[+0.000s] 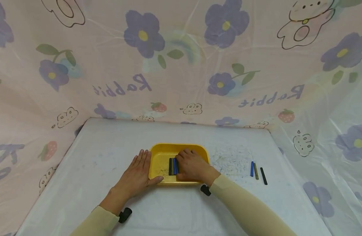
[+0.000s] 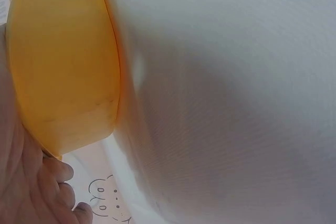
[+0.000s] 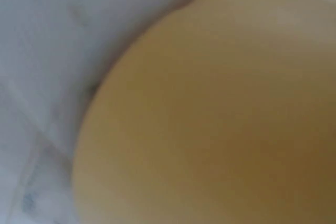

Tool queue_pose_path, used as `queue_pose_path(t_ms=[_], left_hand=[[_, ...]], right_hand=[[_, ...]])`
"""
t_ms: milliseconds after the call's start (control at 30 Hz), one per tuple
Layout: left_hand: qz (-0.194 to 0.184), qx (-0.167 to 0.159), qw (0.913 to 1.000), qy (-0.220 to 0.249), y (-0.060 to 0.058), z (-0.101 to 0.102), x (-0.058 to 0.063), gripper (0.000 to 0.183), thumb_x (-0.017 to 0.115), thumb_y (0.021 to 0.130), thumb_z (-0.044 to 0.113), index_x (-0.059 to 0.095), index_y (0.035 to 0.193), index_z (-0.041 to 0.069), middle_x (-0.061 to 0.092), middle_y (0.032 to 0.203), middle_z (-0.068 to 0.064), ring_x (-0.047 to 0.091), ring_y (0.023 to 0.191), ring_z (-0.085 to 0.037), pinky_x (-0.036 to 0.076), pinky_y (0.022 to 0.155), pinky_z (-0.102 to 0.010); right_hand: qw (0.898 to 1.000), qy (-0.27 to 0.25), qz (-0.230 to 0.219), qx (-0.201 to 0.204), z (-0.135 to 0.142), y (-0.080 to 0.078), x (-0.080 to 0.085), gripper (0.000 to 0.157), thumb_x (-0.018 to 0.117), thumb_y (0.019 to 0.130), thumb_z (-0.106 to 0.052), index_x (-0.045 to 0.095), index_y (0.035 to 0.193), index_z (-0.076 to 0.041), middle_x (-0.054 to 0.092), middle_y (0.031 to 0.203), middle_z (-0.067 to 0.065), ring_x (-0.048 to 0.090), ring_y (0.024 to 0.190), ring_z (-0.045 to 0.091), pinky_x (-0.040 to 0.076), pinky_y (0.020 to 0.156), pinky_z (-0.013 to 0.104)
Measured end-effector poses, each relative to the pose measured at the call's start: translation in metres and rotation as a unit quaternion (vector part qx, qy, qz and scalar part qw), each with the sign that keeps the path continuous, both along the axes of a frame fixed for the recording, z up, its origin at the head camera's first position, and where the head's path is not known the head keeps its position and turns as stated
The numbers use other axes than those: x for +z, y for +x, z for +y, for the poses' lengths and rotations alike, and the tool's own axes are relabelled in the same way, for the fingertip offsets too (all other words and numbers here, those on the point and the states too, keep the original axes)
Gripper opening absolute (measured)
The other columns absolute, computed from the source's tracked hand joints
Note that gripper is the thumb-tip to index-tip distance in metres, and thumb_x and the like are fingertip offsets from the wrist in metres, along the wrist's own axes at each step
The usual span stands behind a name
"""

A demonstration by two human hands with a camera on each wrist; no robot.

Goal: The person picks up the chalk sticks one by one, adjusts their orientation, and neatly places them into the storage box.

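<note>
A yellow plastic tray stands on the white-covered table in the head view. My left hand lies along its left wall with fingers extended, the thumb over the front rim. In the left wrist view, fingertips show beside the tray's wall. Inside the tray, dark, olive and blue crayons lie side by side in a row. My right hand reaches in from the right and pinches a dark crayon at the row's right end, fingertips at its far end and thumb at its near end. The hand covers the tray's right part.
To the right of the tray lie a blue crayon, an olive crayon and a black crayon. Crayon smudges mark the table cover between them and the tray. A patterned curtain hangs behind the table. The tray's wall fills most of the right wrist view.
</note>
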State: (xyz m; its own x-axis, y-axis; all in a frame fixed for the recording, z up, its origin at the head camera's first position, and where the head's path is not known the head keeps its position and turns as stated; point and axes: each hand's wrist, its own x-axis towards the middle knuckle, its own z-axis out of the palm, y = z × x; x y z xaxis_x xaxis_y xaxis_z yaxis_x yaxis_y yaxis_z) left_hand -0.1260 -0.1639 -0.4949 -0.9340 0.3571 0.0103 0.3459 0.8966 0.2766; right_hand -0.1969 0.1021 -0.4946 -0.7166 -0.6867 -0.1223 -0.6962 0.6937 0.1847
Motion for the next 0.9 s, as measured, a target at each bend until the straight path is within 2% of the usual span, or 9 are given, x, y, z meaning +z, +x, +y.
queue_pose_path(t_ms=[300,500,700,900], left_hand=[[-0.003,-0.004,1.0,0.003,0.0,0.003,0.001,0.113,0.051,0.099,0.075,0.017,0.164,-0.01,0.02,0.172,-0.028,0.014,0.163,-0.042,0.018,0.132,-0.057],[-0.006,-0.003,1.0,0.002,0.001,0.004,0.001,0.114,0.05,0.098,0.077,0.016,0.165,-0.009,0.02,0.172,-0.028,0.012,0.163,-0.042,0.018,0.132,-0.056],[-0.005,0.003,1.0,0.007,0.002,0.003,0.002,0.115,0.053,0.097,0.076,0.016,0.165,-0.009,0.02,0.172,-0.029,0.012,0.163,-0.042,0.018,0.132,-0.057],[0.002,0.003,1.0,0.003,0.001,0.003,0.0,0.115,0.054,0.097,0.075,0.015,0.164,-0.01,0.02,0.172,-0.029,0.013,0.163,-0.043,0.019,0.131,-0.057]], right_hand=[[1.0,-0.001,-0.005,-0.013,0.003,0.004,0.004,0.081,0.058,0.094,-0.072,0.058,0.147,-0.01,0.061,0.142,0.006,0.053,0.126,0.024,0.049,0.102,0.04],[0.998,-0.054,-0.011,-0.023,0.014,0.008,0.014,0.082,0.065,0.093,-0.069,0.056,0.148,-0.008,0.059,0.145,0.008,0.053,0.131,0.027,0.047,0.108,0.047],[0.991,-0.115,0.052,-0.037,0.047,0.013,0.037,0.072,0.074,0.091,-0.054,0.06,0.142,-0.005,0.063,0.137,0.011,0.056,0.124,0.031,0.048,0.102,0.05],[0.984,-0.126,0.109,-0.064,0.097,0.019,0.055,0.073,0.078,0.088,-0.053,0.062,0.138,-0.002,0.064,0.133,0.013,0.057,0.121,0.033,0.048,0.101,0.052]])
